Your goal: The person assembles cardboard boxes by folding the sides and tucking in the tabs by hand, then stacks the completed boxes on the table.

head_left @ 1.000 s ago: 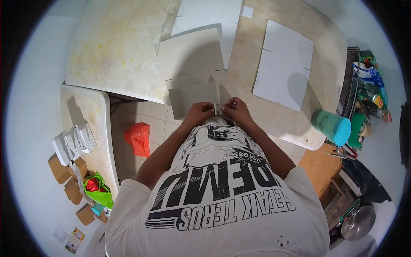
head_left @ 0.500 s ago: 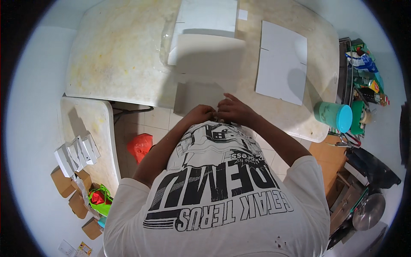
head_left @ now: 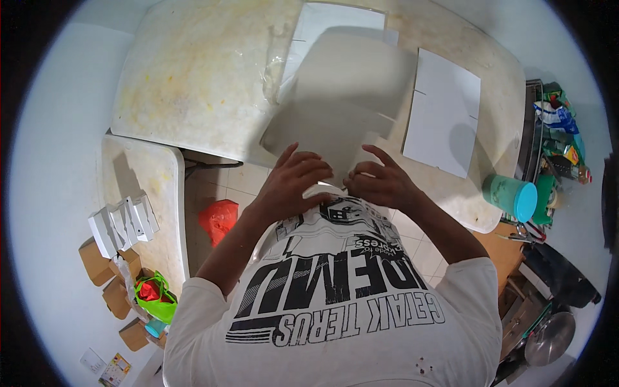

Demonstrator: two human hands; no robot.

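Hands (head_left: 298,178) moved apart; cardboard (head_left: 348,84) by table (head_left: 187,77) edge, room leftward.

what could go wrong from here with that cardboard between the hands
The cardboard sheet reaches the table's near edge by the left hand and right hand, so it might slip off if not steadied.

It also overlaps the white sheet behind it, so moving it could drag that one askew.

The turquoise-lidded container stands near the table's edge; a wide swing of the right arm might knock it.
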